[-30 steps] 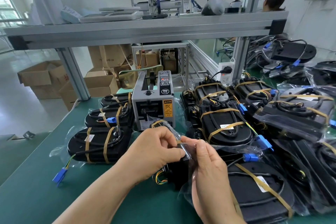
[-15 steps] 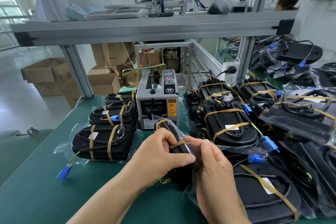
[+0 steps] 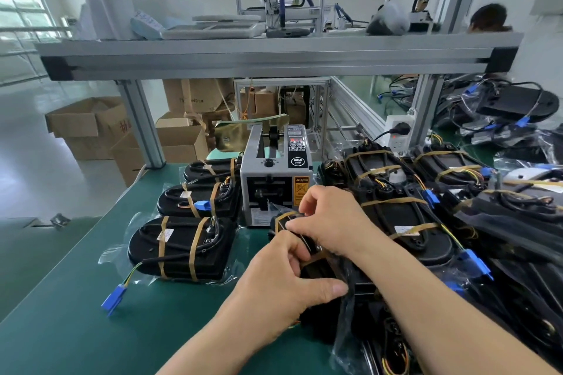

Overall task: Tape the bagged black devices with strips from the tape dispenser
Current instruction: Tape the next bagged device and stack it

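A bagged black device (image 3: 323, 280) stands on edge on the green table (image 3: 76, 313), right in front of the grey tape dispenser (image 3: 274, 183). My left hand (image 3: 283, 286) grips its near side, thumb pressed on the bag. My right hand (image 3: 329, 219) reaches over the top end, its curled fingers pressing on a tan tape strip (image 3: 285, 218) that wraps round the device. A second strip (image 3: 313, 259) runs lower down between my hands. Much of the device is hidden by both hands.
Three taped devices (image 3: 179, 250) lie in a row left of the dispenser, blue connectors (image 3: 114, 300) sticking out. Many more bagged devices (image 3: 402, 222) crowd the right side. An aluminium shelf (image 3: 274, 55) spans overhead; cardboard boxes (image 3: 88, 128) stand on the floor beyond.
My right hand has moved up from the device's near side to its top end by the dispenser. My left hand has shifted lower on the device.
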`<state>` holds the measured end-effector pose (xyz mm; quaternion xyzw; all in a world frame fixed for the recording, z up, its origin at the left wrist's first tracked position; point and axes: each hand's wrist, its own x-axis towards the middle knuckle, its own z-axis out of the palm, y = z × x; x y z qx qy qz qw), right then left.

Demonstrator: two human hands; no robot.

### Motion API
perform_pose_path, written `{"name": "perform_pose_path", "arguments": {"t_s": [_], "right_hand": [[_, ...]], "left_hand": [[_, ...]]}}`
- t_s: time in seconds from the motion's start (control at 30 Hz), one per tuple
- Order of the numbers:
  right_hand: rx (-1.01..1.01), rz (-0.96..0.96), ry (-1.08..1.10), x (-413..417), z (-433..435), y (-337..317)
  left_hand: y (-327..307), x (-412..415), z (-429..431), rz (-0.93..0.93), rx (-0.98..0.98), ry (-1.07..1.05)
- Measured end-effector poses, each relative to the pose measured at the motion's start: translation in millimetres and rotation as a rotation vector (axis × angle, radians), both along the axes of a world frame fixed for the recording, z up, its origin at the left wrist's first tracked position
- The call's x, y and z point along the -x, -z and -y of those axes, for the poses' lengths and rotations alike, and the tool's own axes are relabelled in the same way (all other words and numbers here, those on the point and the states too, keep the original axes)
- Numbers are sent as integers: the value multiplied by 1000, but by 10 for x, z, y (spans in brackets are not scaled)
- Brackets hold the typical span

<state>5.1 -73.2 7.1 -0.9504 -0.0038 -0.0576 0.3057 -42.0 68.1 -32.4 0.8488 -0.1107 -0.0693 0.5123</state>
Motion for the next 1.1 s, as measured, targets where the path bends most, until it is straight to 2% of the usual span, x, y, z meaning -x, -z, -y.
{"name": "perform_pose_path", "arguments": {"t_s": [0.3, 0.43, 0.5, 0.6, 0.67, 0.77, 0.83, 0.97, 1.1], "right_hand": [[75, 109, 21, -85, 19, 100], [-181, -23, 70, -143, 105, 185], [-258, -53, 85, -144, 154, 234], [-333, -51, 88, -114, 204, 275], [-360, -44, 90, -96, 225, 291], [-373, -36, 96, -81, 243, 311], [-372, -34, 97, -78, 252, 322], [-396, -32, 94, -80, 269, 350], [-411, -25, 87, -75, 266, 365]], "left_hand": [[-16, -9, 9, -27, -34, 7], [-47, -23, -22, -40, -16, 75], [-108, -115, -48, -80, 97, 90], [-157, -480, -71, -172, 370, -175], [-137, -805, -62, -325, 511, -379], [-69, -1141, 32, -565, 711, -493], [-22, -1275, 96, -640, 751, -525], [15, -1439, 181, -685, 795, -616], [39, -1504, 287, -621, 871, -692]]}}
